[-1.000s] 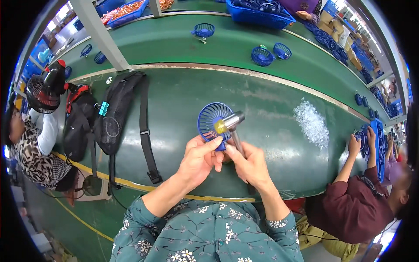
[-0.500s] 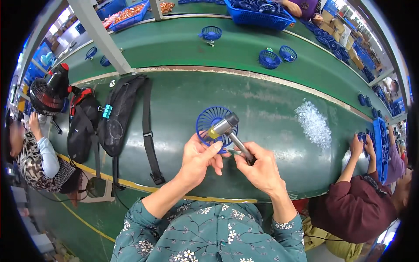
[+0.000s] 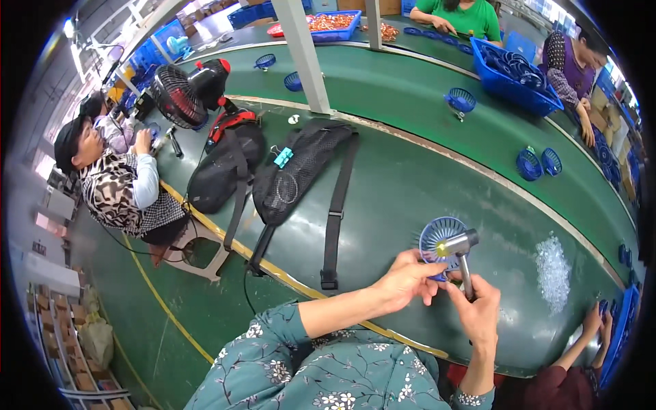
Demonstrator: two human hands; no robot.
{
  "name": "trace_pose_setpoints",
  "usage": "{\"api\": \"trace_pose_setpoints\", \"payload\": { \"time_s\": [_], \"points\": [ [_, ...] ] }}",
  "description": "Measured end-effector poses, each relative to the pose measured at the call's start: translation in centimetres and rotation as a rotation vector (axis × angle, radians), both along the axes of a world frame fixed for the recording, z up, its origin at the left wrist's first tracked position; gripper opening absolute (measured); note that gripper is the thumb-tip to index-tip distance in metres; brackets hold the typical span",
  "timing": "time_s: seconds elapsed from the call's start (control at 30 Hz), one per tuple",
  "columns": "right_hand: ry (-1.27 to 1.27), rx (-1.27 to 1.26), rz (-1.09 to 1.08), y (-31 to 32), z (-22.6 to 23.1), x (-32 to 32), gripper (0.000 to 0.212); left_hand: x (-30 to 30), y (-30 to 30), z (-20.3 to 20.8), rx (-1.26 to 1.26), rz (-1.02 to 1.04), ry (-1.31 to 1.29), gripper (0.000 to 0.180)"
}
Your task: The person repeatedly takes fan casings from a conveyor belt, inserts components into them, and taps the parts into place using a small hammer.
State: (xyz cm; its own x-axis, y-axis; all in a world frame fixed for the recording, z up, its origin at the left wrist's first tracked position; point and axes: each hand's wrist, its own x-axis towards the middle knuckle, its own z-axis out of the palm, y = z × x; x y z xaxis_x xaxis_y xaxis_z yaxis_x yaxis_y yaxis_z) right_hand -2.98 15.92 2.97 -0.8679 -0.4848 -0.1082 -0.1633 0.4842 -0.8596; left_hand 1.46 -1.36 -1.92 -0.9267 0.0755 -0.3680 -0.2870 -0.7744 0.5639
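Observation:
My left hand grips the lower edge of a round blue plastic fan guard, thumb on top. The guard's slatted bowl faces up above the green workbench. My right hand is closed round the handle of a small hammer. Its metal head has a yellowish face and a dark end, and lies over the guard's right part, hiding some of it. Both hands are close together, and the fingers under the guard are partly hidden.
A pile of small clear pieces lies right on the bench. Black mesh bags and a black fan stand left. Beyond, a green conveyor carries blue guards; a blue crate sits farther off. Co-workers sit on both sides.
The view has swung left, so bench, bags and hands appear farther right. My hands still hold the fan guard and hammer in nearly the same pose.

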Motion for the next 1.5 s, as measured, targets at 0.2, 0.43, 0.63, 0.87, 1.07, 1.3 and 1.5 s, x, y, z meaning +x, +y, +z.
{"api": "trace_pose_setpoints", "payload": {
  "time_s": [0.2,0.43,0.63,0.87,1.07,1.3,1.5],
  "points": [
    [0.6,0.117,0.142,-1.7,-1.4,1.2,0.03,0.2,0.3,-0.3,0.001,0.001,-0.144,0.022],
    [0.623,0.079,0.173,-1.9,-2.0,0.8,0.027,0.8,-0.8,0.5,-0.079,-0.16,-0.19,0.041],
    [-0.066,-0.286,-0.229,-0.8,-0.8,-1.3,0.011,2.1,-1.3,-0.2,-0.45,-0.21,0.115,0.029],
    [-0.379,-0.32,-0.37,-0.3,-1.9,-6.1,0.016,1.7,0.9,0.0,-1.664,0.101,0.871,0.025],
    [0.027,0.358,-0.137,1.6,-4.4,-8.1,0.04,-0.6,1.2,-2.5,-1.979,0.086,0.977,0.026],
    [0.177,0.071,-0.299,3.7,-0.6,-4.1,0.033,-0.7,1.6,-2.3,-1.968,0.144,0.962,0.018],
    [0.707,0.22,-0.19,4.5,-3.9,-0.5,0.03,-0.8,2.0,-1.8,-1.975,0.154,0.957,0.02]
  ]
}}
